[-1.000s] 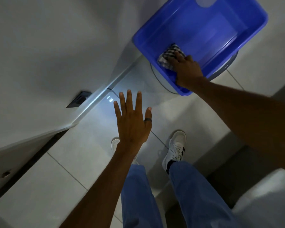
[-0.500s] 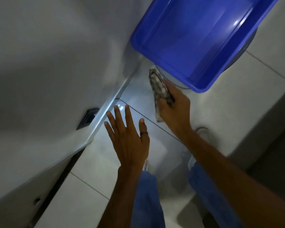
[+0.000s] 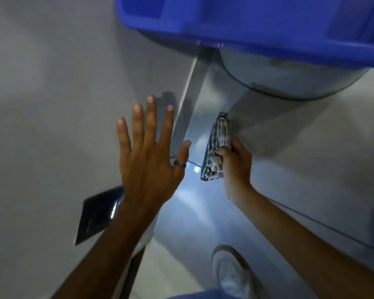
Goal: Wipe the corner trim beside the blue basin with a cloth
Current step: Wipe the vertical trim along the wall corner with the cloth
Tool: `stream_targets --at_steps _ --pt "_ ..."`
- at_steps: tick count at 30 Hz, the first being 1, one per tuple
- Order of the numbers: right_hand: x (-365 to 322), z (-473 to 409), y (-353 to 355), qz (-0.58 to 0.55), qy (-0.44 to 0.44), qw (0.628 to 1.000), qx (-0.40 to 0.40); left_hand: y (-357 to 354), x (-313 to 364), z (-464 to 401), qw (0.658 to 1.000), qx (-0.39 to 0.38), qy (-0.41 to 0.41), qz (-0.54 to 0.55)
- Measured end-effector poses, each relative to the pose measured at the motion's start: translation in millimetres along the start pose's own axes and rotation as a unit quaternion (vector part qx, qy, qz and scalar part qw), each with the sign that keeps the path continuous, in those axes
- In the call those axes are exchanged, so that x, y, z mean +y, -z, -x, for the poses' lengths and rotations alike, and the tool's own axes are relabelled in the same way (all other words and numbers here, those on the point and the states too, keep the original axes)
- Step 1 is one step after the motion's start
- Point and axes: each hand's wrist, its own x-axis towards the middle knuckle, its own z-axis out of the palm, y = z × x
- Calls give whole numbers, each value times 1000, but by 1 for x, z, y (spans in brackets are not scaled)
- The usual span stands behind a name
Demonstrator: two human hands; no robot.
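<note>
A white shoe [image 3: 229,275] stands on the tiled floor [image 3: 300,165] nearest the camera. Above it, the left hand [image 3: 149,160] spreads flat and empty, while the right hand [image 3: 235,162] grips a bunched checked cloth [image 3: 217,147] just beside the corner trim [image 3: 190,100], below the blue basin [image 3: 246,22].

home washroom: tiled floor [image 3: 311,169], blue basin [image 3: 246,22].

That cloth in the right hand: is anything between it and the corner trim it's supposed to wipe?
Nothing visible blocks it. The cloth, gripped in the right hand, sits just right of the corner trim, with only bare floor between. The left hand is spread open on the trim's other side, and the blue basin sits further up.
</note>
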Motion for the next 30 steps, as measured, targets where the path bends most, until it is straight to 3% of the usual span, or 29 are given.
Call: stream_targets --at_steps 5,9,11,14,18,23,27,30 --pt "32 -47 -21 18 104 994 -2 -21 -21 -29 994 41 -24 -94" --pt "48 -57 -70 142 256 955 -47 -14 -19 -54 982 46 -39 -177" --pt "51 -59 -92 230 262 937 -21 -6 -16 -64 978 29 -44 -201" --pt "47 -64 -109 276 300 913 -2 0 -16 -65 980 31 -19 -194" --pt "11 -105 -117 249 329 909 -58 -1 -21 -54 982 43 -14 -186" --pt "-27 -140 -120 235 334 913 -21 -3 -26 -30 982 23 -5 -190" --pt "-9 -125 -126 203 336 920 1 -6 -32 -10 978 34 3 -206" --pt "46 -94 -125 226 343 912 17 -7 -36 -7 974 44 -12 -221"
